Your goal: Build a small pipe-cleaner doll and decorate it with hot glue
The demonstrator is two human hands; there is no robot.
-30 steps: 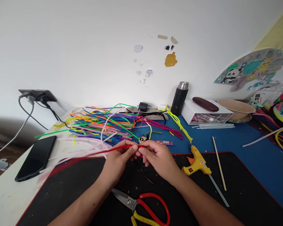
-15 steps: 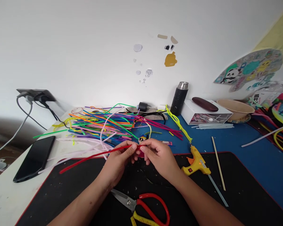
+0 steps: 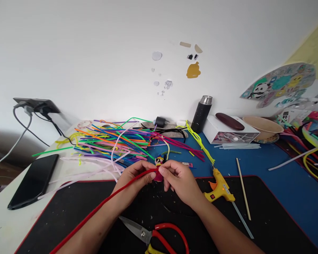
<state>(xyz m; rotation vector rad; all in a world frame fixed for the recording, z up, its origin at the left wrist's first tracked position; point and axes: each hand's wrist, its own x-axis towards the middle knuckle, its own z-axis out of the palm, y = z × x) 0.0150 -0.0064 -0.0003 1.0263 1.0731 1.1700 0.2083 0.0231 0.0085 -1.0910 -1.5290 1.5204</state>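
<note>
My left hand is closed, thumb and finger pinching a red pipe cleaner. Its long free length trails down and left across my left forearm. My right hand meets the left one, its thumb and forefinger pinched at the pipe cleaner's inner end. Between the hands is a small doll-like figure with a painted-looking face, yellow and blue on top and a dark pink body. Fingers hide part of that body, so which fingers support it is unclear. Below the hands, scissors with red handles lie spread on the black mat.
Many coloured pipe cleaners are piled behind my hands. A yellow glue gun and a wooden stick lie to the right. Further out are a phone, a black flask, a white box and a bowl.
The pipe cleaner's free length has swung from the left down over my left forearm. More of the figure shows between my hands. The whole view has shifted slightly.
</note>
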